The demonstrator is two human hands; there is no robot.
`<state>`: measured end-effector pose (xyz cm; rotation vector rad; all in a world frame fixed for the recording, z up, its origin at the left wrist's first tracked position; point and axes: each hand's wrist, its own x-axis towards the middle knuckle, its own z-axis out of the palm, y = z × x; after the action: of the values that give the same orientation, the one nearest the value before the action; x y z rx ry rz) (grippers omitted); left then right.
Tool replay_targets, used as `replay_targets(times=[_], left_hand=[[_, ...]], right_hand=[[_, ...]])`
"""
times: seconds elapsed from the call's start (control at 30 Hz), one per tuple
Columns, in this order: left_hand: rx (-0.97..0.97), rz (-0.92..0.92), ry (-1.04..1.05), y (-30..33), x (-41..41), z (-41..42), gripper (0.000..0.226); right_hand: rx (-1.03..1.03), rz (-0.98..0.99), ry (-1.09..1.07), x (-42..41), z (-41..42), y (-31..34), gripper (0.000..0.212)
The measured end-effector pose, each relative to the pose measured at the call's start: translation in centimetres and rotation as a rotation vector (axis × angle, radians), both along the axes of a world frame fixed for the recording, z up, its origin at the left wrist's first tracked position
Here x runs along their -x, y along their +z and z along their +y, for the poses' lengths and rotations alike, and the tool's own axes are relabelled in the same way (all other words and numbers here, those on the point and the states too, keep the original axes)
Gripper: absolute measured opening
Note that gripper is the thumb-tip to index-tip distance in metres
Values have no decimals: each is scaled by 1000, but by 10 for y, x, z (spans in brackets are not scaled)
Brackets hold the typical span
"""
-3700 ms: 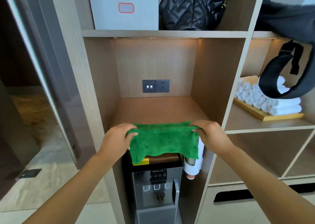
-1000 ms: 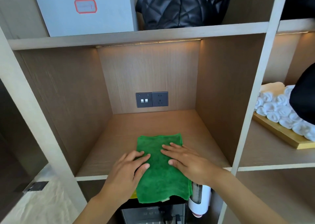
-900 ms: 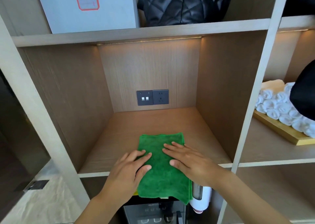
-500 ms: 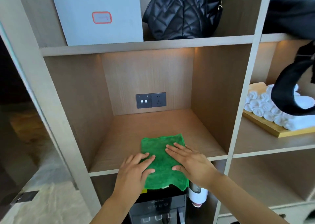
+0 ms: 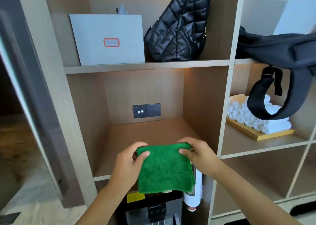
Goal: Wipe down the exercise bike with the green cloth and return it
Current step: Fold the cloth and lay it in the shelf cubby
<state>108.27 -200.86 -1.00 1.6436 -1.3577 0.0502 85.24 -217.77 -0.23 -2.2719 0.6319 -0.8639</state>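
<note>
A folded green cloth [image 5: 165,170] hangs in front of the wooden shelf cubby [image 5: 153,130], held up by its top edge. My left hand [image 5: 130,163] pinches the cloth's upper left corner. My right hand [image 5: 198,153] pinches the upper right corner. The cloth's lower part drapes below the shelf's front edge, over the top of a water dispenser [image 5: 153,211]. The exercise bike is not in view.
A socket panel [image 5: 146,110] sits on the cubby's back wall. Above are a grey box [image 5: 109,38] and a black quilted bag [image 5: 179,26]. To the right, rolled white towels on a wooden tray [image 5: 256,122] and a black strap bag [image 5: 282,70]. A white cup holder [image 5: 193,199] hangs beside the dispenser.
Both hands lay flat on the cloth on the shelf; now they grip its far edge and have lifted it off the shelf toward me. The camera has pulled back.
</note>
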Motion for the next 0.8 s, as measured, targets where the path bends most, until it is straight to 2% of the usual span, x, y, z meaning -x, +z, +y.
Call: replay_targets(times=[0.13,0.2,0.27,0.33,0.4,0.5,0.7,0.8], left_hand=[[-82,18,68,9,-21,-39,16],[-198,-85,185,8,-29,-57,23],[-296,-138,214,2,-28,-63,29],[-326,-163,46,-11,-23,-60,27],[-425,-218,-135,-28,-15,-53,35],[-554,-328,-144,-44,-14,-56,50],[-588,-315,-139,-33,-22,-111,51],[-653,-344,-137,-31,-24,-154,56]], right_hand=[[-116,-16,-112,-27,-29,5,13],[-42,94,-261,-37,-44,6,21],[115,278,-338,-41,-52,6,33],[206,345,-271,-43,-48,-3,32],[203,397,-97,-44,-35,-24,40],[240,582,37,-44,-31,-52,58],[193,603,6,-63,-90,-44,55],[209,665,-112,-74,-129,-39,55]])
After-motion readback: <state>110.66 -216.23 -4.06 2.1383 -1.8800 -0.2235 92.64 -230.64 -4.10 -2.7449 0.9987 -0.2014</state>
